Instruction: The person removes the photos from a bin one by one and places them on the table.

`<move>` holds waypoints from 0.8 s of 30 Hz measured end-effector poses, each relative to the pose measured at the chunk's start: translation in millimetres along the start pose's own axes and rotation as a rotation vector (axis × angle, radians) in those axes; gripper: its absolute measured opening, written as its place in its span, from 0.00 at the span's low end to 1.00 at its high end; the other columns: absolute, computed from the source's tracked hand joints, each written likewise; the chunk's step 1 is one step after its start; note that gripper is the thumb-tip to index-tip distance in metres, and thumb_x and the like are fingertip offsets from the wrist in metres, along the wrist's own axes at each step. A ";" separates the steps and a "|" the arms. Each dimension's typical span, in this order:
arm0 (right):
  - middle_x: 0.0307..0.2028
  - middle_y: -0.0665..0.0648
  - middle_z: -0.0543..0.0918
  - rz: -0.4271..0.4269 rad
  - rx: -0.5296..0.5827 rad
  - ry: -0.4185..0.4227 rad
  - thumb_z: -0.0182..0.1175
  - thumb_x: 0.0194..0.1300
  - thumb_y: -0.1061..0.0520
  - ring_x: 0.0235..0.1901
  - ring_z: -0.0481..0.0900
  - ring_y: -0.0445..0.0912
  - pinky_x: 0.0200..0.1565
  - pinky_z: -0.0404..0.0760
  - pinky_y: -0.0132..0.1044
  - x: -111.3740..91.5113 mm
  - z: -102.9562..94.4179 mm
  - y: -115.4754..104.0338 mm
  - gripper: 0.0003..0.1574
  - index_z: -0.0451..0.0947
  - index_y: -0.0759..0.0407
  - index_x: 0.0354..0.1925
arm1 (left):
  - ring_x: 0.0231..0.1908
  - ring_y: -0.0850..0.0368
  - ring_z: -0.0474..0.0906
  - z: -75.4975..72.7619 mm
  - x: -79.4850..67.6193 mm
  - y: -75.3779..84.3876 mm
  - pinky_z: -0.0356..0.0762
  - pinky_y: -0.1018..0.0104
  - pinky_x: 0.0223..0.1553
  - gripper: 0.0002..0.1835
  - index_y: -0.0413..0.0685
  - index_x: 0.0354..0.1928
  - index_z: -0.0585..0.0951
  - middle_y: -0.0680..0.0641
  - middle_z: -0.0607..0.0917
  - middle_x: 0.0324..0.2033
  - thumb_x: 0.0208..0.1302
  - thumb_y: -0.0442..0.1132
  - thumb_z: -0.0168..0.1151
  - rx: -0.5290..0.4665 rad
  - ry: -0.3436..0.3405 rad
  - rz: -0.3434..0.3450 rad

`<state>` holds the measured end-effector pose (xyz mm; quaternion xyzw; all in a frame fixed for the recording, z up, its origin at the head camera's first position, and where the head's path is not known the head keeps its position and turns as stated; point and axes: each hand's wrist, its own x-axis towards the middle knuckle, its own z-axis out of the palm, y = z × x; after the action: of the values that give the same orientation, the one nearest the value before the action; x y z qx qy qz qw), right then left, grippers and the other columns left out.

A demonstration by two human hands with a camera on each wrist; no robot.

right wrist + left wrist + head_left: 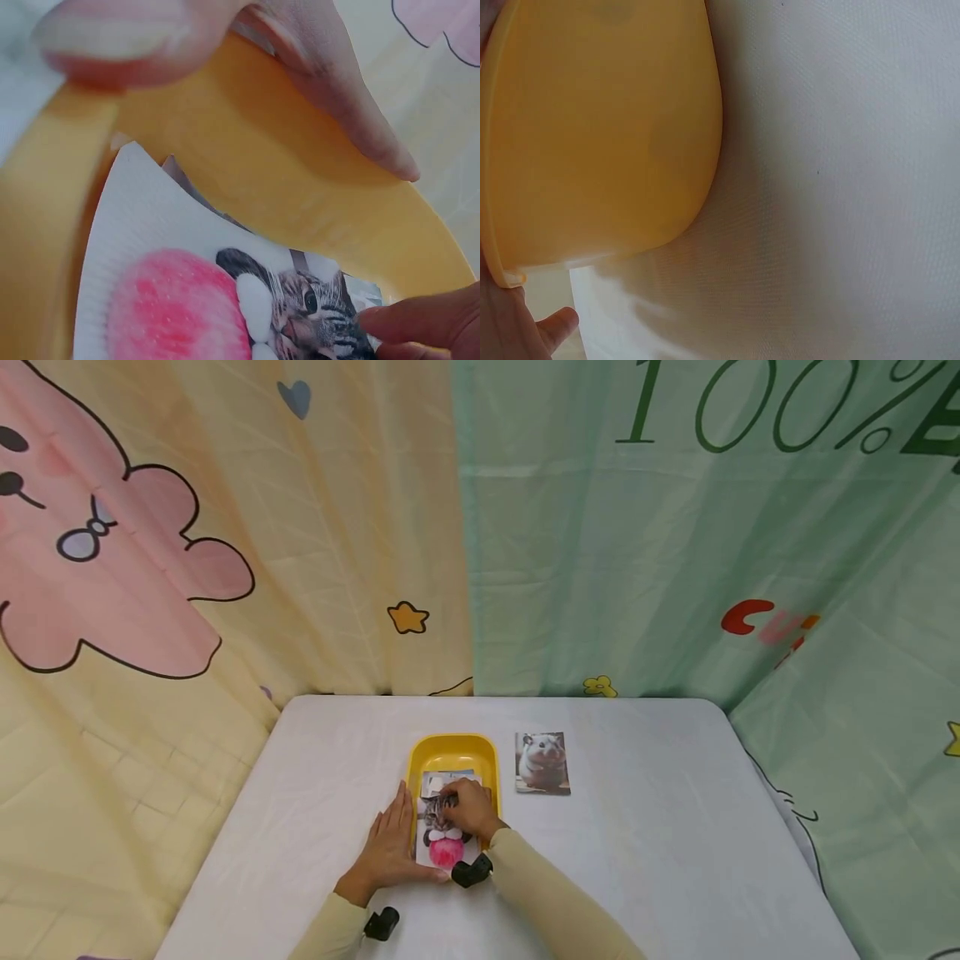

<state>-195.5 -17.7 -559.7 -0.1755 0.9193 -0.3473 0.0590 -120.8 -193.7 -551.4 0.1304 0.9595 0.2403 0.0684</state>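
Note:
A yellow plastic tray (pixel 452 746) stands on the white table, with several picture cards inside. On top lies a cat card (pixel 446 850) showing a striped cat with a pink ball. My right hand (pixel 471 810) reaches into the tray and pinches the far part of this card; in the right wrist view its fingertips meet the card beside the cat's head. My left hand (pixel 390 850) rests against the tray's rim, fingers straight along the left side and thumb across the near edge. Most of the cards underneath are hidden.
A hamster card (pixel 543 764) lies on the white table (pixel 660 827) to the right of the tray. Printed curtains (pixel 360 527) hang behind and beside the table. Each wrist wears a small black camera (pixel 382 924).

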 end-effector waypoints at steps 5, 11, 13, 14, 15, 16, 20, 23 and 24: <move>0.40 0.55 0.86 -0.047 0.161 0.016 0.69 0.54 0.63 0.44 0.81 0.49 0.52 0.75 0.45 1.1 -13.3 -0.9 0.17 0.83 0.61 0.45 | 0.73 0.39 0.44 -0.3 0.9 0.1 0.44 0.37 0.68 0.80 0.30 0.73 0.42 0.37 0.38 0.75 0.30 0.76 0.69 0.013 -0.034 -0.025; 0.39 0.57 0.84 -0.093 0.299 -0.012 0.69 0.53 0.67 0.40 0.80 0.47 0.50 0.79 0.40 5.6 -24.0 7.4 0.21 0.80 0.66 0.48 | 0.72 0.38 0.44 -0.1 1.6 0.1 0.45 0.37 0.68 0.79 0.31 0.73 0.42 0.37 0.38 0.75 0.31 0.75 0.70 0.010 -0.049 -0.034; 0.40 0.58 0.84 -0.091 0.286 -0.018 0.68 0.54 0.68 0.42 0.80 0.49 0.51 0.79 0.42 5.9 -27.0 6.9 0.21 0.81 0.68 0.48 | 0.73 0.38 0.43 -0.2 1.8 0.0 0.45 0.37 0.68 0.79 0.31 0.73 0.41 0.37 0.38 0.75 0.30 0.75 0.70 0.009 -0.047 -0.030; 0.40 0.59 0.84 -0.062 0.285 -0.029 0.67 0.53 0.70 0.43 0.80 0.51 0.52 0.78 0.44 4.0 -31.8 2.1 0.20 0.81 0.69 0.47 | 0.73 0.38 0.43 -0.2 1.9 -0.1 0.45 0.37 0.68 0.79 0.31 0.73 0.41 0.37 0.38 0.75 0.30 0.75 0.70 0.008 -0.045 -0.028; 0.40 0.60 0.85 -0.053 0.273 -0.030 0.67 0.53 0.70 0.43 0.80 0.52 0.52 0.78 0.44 4.4 -32.8 2.0 0.19 0.81 0.69 0.46 | 0.73 0.38 0.43 -0.2 2.0 -0.1 0.45 0.37 0.68 0.80 0.31 0.73 0.41 0.37 0.38 0.75 0.30 0.76 0.70 0.007 -0.044 -0.027; 0.40 0.59 0.85 -0.052 0.250 -0.026 0.67 0.53 0.69 0.43 0.81 0.52 0.52 0.79 0.44 4.6 -33.7 1.8 0.18 0.82 0.68 0.45 | 0.73 0.38 0.43 -0.2 1.9 0.0 0.45 0.37 0.68 0.80 0.31 0.73 0.41 0.37 0.38 0.75 0.30 0.76 0.70 0.002 -0.044 -0.026; 0.37 0.56 0.87 -0.027 0.227 -0.004 0.71 0.52 0.67 0.40 0.82 0.49 0.47 0.81 0.41 4.7 -35.4 3.5 0.11 0.86 0.64 0.38 | 0.73 0.39 0.43 -0.2 2.3 0.1 0.45 0.37 0.68 0.80 0.31 0.73 0.40 0.37 0.38 0.75 0.29 0.76 0.70 -0.006 -0.044 -0.031; 0.36 0.55 0.87 -0.009 0.247 0.017 0.70 0.54 0.66 0.39 0.81 0.48 0.46 0.81 0.41 3.2 -36.3 4.1 0.08 0.86 0.62 0.36 | 0.73 0.39 0.43 0.6 2.8 -0.5 0.45 0.37 0.68 0.81 0.31 0.73 0.39 0.37 0.37 0.75 0.29 0.76 0.70 -0.002 -0.047 -0.034; 0.35 0.55 0.87 -0.013 0.250 0.029 0.70 0.54 0.66 0.39 0.81 0.48 0.45 0.81 0.41 2.7 -36.8 4.1 0.08 0.86 0.62 0.35 | 0.73 0.39 0.43 0.9 2.8 -0.5 0.45 0.37 0.68 0.81 0.31 0.73 0.39 0.37 0.37 0.75 0.29 0.76 0.70 -0.001 -0.046 -0.033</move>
<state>-207.6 6.9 -534.7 -0.1678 0.8685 -0.4618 0.0650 -123.4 -193.0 -552.6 0.1202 0.9595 0.2366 0.0946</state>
